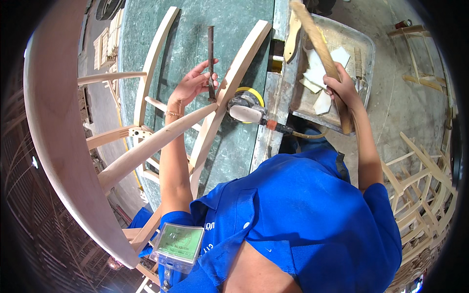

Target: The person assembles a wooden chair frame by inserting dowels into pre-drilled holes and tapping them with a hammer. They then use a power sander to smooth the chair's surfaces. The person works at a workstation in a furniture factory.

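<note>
My left hand [194,83] is closed round a dark, rusty metal rod [211,46], held upright over the table with its wider lower end beside a chair frame joint. My right hand [343,89] grips a long, worn wooden stick [317,46] that slants over the metal tray. Between me and the green table lies a pale wooden chair frame, with a curved leg [244,53], a round rail [156,146] meeting it, and a broad curved panel [53,122] rising at the left. My left forearm passes beneath the round rail.
A round sander [245,111] with a hose rests on the green tabletop [195,17] beside the frame. In the metal tray [369,53] lie white scraps [317,68] and a thin tool [357,63]. A wooden-handled tool [292,39] lies at its edge. More chair frames [420,190] stand right.
</note>
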A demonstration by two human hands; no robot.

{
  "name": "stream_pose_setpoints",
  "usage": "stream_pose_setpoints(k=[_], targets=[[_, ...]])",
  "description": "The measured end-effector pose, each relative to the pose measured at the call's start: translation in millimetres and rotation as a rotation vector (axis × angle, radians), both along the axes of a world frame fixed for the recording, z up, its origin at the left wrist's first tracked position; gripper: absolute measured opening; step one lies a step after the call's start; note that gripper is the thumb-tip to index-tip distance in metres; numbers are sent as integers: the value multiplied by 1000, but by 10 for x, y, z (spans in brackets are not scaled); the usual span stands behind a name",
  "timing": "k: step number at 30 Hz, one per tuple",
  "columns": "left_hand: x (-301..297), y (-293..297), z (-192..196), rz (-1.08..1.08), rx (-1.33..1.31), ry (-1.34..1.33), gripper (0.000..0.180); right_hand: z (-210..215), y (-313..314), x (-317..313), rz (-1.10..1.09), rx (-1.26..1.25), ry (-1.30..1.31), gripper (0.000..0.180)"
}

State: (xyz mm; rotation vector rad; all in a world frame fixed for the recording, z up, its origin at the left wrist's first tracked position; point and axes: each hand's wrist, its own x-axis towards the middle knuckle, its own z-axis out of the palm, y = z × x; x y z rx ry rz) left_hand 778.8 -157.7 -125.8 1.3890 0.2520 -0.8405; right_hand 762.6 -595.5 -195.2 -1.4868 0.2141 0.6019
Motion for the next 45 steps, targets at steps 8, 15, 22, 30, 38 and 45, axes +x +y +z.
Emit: stream_pose_setpoints(k=[8,15,22,30,38,45], targets=[[110,-92,-67,-103,-15,36,45,195,485,849,212,-218,-731,72],[6,-55,-123,-18,10,-29,43,438,1071,963,251,116,-272,75],[-65,-83,-68,47,40,-58,41,673,951,1254,396,-41,-403,62],[-49,-101,-38,18,76,-49,40,477,905,1355,681,-230,-701,68],[-7,-132,-1,-10,34,-57,41,310,768,1700,99,-36,-254,69],[-65,-111,9,-30,29,-34,43,634,731,926,352,64,-558,82]])
